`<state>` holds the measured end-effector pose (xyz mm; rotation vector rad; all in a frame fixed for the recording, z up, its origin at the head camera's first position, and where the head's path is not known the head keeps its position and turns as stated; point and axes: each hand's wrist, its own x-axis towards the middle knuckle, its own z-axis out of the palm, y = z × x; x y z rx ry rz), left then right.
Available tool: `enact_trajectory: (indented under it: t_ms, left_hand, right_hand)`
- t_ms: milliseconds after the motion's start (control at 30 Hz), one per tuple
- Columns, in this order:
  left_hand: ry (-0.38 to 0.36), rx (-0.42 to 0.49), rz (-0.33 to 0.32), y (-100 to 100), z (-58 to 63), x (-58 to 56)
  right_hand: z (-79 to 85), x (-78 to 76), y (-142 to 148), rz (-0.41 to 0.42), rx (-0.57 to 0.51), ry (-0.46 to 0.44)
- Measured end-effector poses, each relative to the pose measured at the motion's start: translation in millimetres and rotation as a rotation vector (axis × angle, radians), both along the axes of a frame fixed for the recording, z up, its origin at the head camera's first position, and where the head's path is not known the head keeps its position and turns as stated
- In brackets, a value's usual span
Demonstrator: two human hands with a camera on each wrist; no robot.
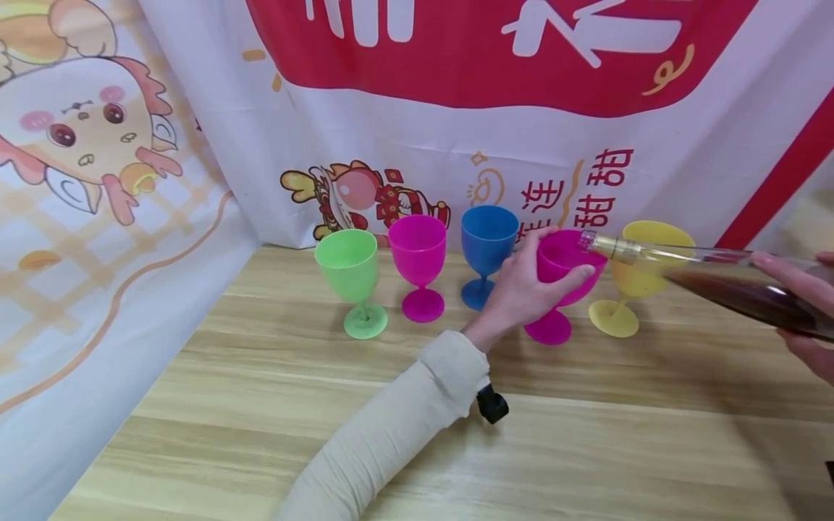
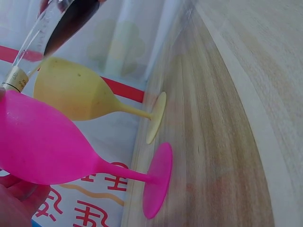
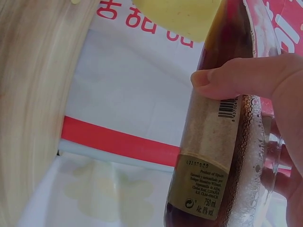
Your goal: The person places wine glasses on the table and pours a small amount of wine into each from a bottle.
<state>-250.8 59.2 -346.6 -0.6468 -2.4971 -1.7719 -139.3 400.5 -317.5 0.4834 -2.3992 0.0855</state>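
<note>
**Fingers curled in a grip on both sides**

Arm outstretched, the left hand (image 1: 521,282) clasps the rightmost magenta plastic goblet (image 2: 52,142) by its bowl, foot on the wood-grain table (image 1: 221,412); neck at its rim, a tilted clear-glass bottle (image 1: 723,286) fills the right hand (image 3: 279,85).

Clear glass bottle (image 3: 201,151), dark reddish-brown liquid (image 1: 743,295) and bubbles inside, pale barcoded label; tilted nearly level, mouth at rim of pink goblet (image 2: 52,142). Goblet plain, stemmed, upright, round foot on bench (image 1: 619,449); whether bottle touches rim unclear.
</note>
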Motion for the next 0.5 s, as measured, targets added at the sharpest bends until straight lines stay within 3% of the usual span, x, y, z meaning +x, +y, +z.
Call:
enact_trajectory:
  t_ms: [167,500]
  left_hand:
    - [0.007,0.003,0.001,0,-1.2,-0.6]
    - [0.011,0.002,0.003,0,0.2,0.2]
  right_hand:
    - [0.1,7.6,4,-0.091,0.038,-0.073]
    - [2.5,12.2,1,-0.133,0.026,-0.086]
